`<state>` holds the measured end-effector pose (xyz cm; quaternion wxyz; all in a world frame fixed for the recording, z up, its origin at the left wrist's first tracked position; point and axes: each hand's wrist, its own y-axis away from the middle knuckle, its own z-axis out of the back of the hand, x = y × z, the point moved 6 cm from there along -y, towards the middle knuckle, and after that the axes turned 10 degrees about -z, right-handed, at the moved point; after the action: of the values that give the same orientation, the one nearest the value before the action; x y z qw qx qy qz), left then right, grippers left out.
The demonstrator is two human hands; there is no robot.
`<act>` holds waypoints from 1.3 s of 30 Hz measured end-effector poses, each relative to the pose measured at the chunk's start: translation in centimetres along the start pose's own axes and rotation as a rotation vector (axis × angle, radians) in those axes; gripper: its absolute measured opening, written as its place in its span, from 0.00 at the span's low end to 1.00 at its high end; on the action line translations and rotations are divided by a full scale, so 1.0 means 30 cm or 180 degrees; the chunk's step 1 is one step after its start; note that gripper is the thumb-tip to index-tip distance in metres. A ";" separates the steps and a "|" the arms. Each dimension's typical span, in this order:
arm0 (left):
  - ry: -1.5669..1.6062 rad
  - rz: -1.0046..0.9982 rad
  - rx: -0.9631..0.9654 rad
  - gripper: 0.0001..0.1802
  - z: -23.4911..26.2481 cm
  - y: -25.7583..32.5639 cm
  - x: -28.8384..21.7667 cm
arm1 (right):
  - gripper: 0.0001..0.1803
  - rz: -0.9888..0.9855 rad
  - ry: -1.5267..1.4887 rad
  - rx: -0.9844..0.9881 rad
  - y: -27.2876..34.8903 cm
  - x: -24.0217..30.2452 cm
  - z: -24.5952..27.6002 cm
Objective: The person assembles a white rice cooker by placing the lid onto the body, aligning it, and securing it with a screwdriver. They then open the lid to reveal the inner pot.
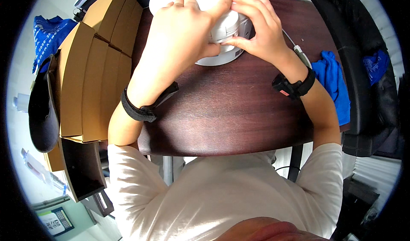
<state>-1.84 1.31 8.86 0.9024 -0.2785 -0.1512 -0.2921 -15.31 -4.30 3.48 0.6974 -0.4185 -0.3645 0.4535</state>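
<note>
White device (225, 29) at the far edge of the view, upper middle, standing on a dark reddish-brown wood-grain counter (230, 108). Rounded pale base showing below the hands; a short cylindrical part (226, 25) at the front, between the two hands. Broad smooth white surface spreads behind the left hand (183, 32), cut off by the top of the picture.

Left grip: closed about the cylindrical part, index finger across its top, thumb low at the front; other fingers bent over the white surface. Right hand (258, 29): thumb at the lower front edge, fingers arched over the upper side, so this grip also pinches the cylindrical part. Thumb tips close together; index fingertips meeting or nearly so near the top. Exact contact under the fingers hidden.

Black strap (136, 106) on left wrist; black band (294, 85) with a small dark module on right. Sleeves pale, short.

Right of the right forearm: crumpled blue cloth (335, 85) on the counter's side edge; a white cable (300, 53) with a thicker end lies near the wrist. Left: brown cardboard boxes (79, 83) ranked along the counter's side, a blue printed bag (50, 38) beyond them. Far right: black padded seat (363, 108).
</note>
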 end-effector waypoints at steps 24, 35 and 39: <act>0.0069 -0.0221 0.0051 0.52 -0.018 -0.003 0.016 | 0.23 -0.0725 0.0084 0.0623 0.015 -0.142 0.210; 0.0036 -0.0209 -0.0182 0.44 -0.013 0.002 0.012 | 0.09 -0.2998 0.1581 0.3431 0.463 -0.757 0.373; 0.0094 -0.0143 -0.0086 0.46 -0.019 0.003 0.014 | 0.09 -0.3136 0.1639 0.3453 0.494 -0.793 0.359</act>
<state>-1.38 0.86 8.56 0.8938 -0.2829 -0.1402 -0.3184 -37.42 -20.33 -9.00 0.9886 0.0995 -0.0620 0.0946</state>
